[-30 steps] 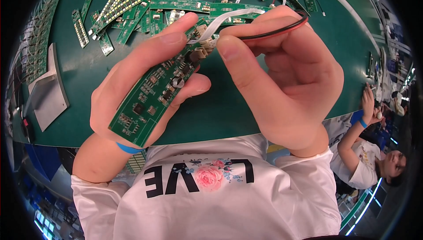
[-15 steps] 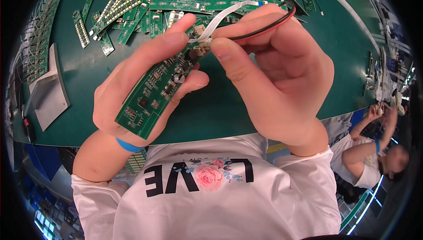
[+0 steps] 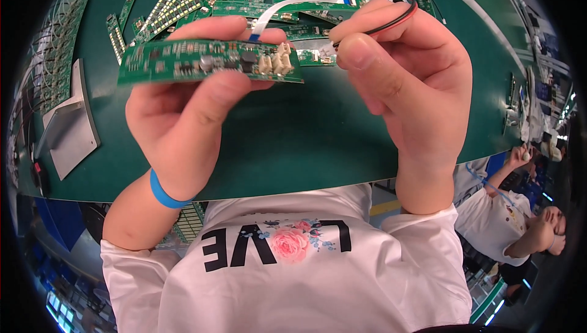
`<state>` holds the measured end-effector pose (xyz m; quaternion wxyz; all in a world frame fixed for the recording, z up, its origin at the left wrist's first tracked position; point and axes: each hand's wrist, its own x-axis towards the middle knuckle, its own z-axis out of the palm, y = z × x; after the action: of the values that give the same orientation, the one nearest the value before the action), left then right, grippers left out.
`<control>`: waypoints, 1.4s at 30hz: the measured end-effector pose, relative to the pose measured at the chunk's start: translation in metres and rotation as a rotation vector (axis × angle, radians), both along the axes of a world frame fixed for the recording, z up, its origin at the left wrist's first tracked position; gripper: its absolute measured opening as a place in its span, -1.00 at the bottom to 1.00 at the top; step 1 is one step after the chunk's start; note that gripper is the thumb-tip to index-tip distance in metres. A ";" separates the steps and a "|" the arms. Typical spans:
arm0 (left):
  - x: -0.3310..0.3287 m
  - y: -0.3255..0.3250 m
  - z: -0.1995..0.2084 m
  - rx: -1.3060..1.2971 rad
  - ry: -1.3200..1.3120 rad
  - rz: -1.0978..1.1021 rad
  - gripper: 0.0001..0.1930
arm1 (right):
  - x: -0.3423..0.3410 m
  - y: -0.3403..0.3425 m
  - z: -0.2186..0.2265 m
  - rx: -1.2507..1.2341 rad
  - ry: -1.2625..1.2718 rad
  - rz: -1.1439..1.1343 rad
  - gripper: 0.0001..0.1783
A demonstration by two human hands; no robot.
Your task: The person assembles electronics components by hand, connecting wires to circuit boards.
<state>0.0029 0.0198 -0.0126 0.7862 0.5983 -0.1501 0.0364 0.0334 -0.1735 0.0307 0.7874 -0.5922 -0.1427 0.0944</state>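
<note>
My left hand (image 3: 186, 116) grips a narrow green circuit board (image 3: 165, 67), thumb on the near edge and fingers behind it. The board is tilted, its small parts showing, with cream sockets (image 3: 278, 61) at its right end. My right hand (image 3: 422, 82) pinches a red and black wire (image 3: 400, 20) close to its small white plug (image 3: 328, 50). That plug is apart from the sockets, a short way to their right. A white flat ribbon cable (image 3: 284, 7) with blue ends arcs from behind the board toward my right fingers; where it attaches is hidden.
Many loose green boards (image 3: 174, 12) lie heaped across the far side of the green table (image 3: 293, 150). A grey metal plate (image 3: 74, 131) rests at the left, beside a panel of joined boards (image 3: 58, 58). Another person (image 3: 498, 217) sits at the far right.
My left hand has turned the board from steeply slanted to nearly level. My right hand has drawn the wire's plug away to the right, leaving a gap from the sockets.
</note>
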 end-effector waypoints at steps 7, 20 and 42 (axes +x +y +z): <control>0.002 -0.002 0.014 -0.141 0.484 -0.215 -0.42 | 0.004 -0.005 -0.006 -0.186 -0.191 0.092 -0.88; 0.007 -0.001 0.014 -0.142 0.594 -0.427 -0.33 | 0.005 -0.006 -0.004 -0.235 -0.369 0.160 -0.87; 0.005 0.000 0.005 -0.309 0.800 -0.491 -0.32 | 0.000 -0.003 -0.010 -0.328 -0.289 0.127 -0.83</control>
<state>0.0081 0.0196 -0.0077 0.8472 0.3887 0.0342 -0.3606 0.0334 -0.1762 0.0202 0.6446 -0.7094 -0.2737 0.0799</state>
